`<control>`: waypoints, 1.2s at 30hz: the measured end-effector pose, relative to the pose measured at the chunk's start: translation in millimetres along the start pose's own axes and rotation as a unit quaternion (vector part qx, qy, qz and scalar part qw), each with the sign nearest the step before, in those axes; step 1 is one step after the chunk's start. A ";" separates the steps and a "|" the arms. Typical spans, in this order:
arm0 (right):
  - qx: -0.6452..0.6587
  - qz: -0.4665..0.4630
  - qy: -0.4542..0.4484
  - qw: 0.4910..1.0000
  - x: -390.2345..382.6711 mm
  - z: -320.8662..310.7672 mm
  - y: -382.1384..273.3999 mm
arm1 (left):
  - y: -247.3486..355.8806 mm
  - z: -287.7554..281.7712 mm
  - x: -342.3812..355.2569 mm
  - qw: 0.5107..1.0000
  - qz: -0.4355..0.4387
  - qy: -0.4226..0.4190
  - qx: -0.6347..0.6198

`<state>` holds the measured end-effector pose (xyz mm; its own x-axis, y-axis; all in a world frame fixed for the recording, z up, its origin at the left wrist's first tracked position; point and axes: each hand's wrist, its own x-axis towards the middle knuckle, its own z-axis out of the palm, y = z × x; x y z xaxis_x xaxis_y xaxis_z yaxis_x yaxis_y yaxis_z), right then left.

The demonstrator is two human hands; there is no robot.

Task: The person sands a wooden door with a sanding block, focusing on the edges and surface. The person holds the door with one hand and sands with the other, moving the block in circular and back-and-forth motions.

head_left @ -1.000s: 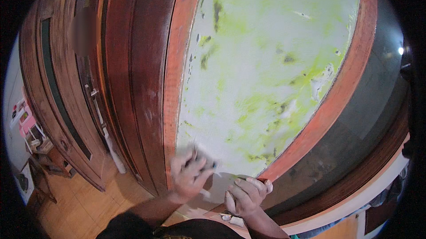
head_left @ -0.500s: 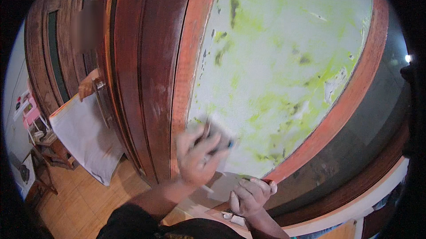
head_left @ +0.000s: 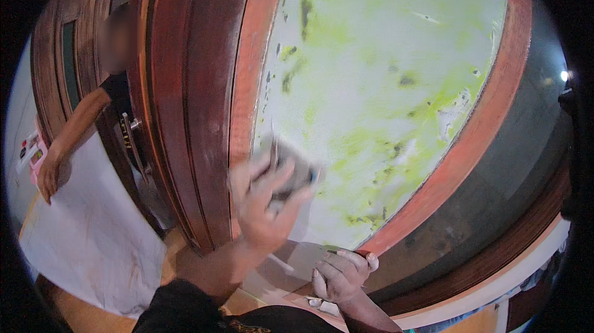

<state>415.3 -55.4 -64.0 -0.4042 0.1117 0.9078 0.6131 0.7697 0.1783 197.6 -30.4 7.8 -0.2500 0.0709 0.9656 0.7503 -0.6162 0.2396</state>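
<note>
At the far left, a co-worker's hand [head_left: 49,175] hangs at the upper edge of a white sheet [head_left: 99,222] that spreads down over the view of the floor. Part of a pink thing [head_left: 38,150] shows beside that hand. Next comes a dark red door [head_left: 210,85] with a metal handle [head_left: 137,147] on its left part, then an orange-red strip [head_left: 244,98] along the panel's left side.

The left hand [head_left: 266,203] reaches up from the lower edge, its fingers spread over the back of a dark grey block [head_left: 303,169] and bent onto it, so the grip is fairly wide and filled by the block. The block lies under the fingers and beyond the palm, its far and right parts standing out past the fingertips, with a spot of blue at its right edge. Both are blurred. It sits over the lower left part of the pale panel [head_left: 365,85], which is smeared yellow-green with dark patches.

To the right and lower, well apart from the block, the right hand [head_left: 341,276] is folded into a fist at the panel's bottom corner; whether it clasps the edge I cannot tell. A second orange-red strip [head_left: 495,104] climbs rightward from there, with dark glass [head_left: 495,166] beyond.
</note>
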 end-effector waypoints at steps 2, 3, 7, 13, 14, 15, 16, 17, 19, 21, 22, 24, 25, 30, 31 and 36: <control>0.001 -0.001 0.002 1.000 0.6 -0.6 -0.3 | 10.7 -13.2 -43.2 0.999 -0.028 -0.027 -0.009; 0.002 -0.001 0.000 1.000 1.0 -1.3 -0.6 | 16.4 -18.2 -64.2 0.997 -0.049 -0.047 -0.030; 0.001 0.005 -0.006 1.000 1.8 -3.3 1.1 | 18.5 -25.4 -75.1 0.993 -0.100 -0.060 -0.018; 0.013 -0.004 -0.015 1.000 1.7 -4.8 2.2 | -9.5 -8.2 42.5 0.999 -0.012 -0.045 0.016; 0.014 0.001 -0.020 1.000 1.8 -4.8 1.9 | -12.0 -6.1 46.0 0.997 -0.051 -0.051 0.024; 0.016 0.005 -0.024 1.000 2.4 -5.1 1.6 | -10.3 -6.5 39.2 0.997 -0.027 -0.051 0.048; 0.015 0.003 -0.024 1.000 2.6 -5.1 1.3 | -6.1 -9.4 22.8 0.999 -0.003 -0.040 0.033; 0.015 0.002 -0.023 1.000 3.2 -5.3 1.1 | -1.0 -12.9 0.8 0.998 -0.038 -0.045 0.028; 0.014 0.003 -0.013 1.000 4.9 -5.4 1.5 | 9.6 -20.8 -48.3 0.997 -0.031 -0.064 0.021; 0.011 -0.004 -0.006 1.000 5.9 -5.9 1.9 | 18.3 -30.3 -79.1 0.995 -0.045 -0.082 0.030; 0.010 -0.006 -0.006 1.000 6.7 -6.6 2.1 | 17.7 -29.1 -82.0 0.992 -0.085 -0.088 0.027; 0.015 -0.008 -0.010 1.000 7.6 -7.5 2.6 | 14.6 -23.4 -63.4 0.995 -0.076 -0.064 0.007; 0.014 -0.008 -0.011 1.000 7.5 -8.2 2.6 | 7.8 -20.0 -43.1 0.996 -0.036 -0.074 0.019; 0.007 -0.003 -0.024 1.000 6.3 -9.2 2.9 | -15.6 4.8 36.5 1.000 -0.016 0.003 0.011; 0.011 -0.004 -0.023 1.000 6.2 -9.1 3.4 | -14.7 2.7 29.9 1.000 -0.011 -0.011 0.020; 0.007 -0.008 -0.025 1.000 5.8 -9.7 3.7 | 8.1 -21.7 -78.7 0.995 -0.015 -0.096 0.026</control>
<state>421.8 -58.1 -54.4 -0.4484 0.1299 0.8844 0.5966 0.7803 0.1878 210.0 -57.9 -68.4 -0.1554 0.2406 0.9581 0.7760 -0.5705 0.2691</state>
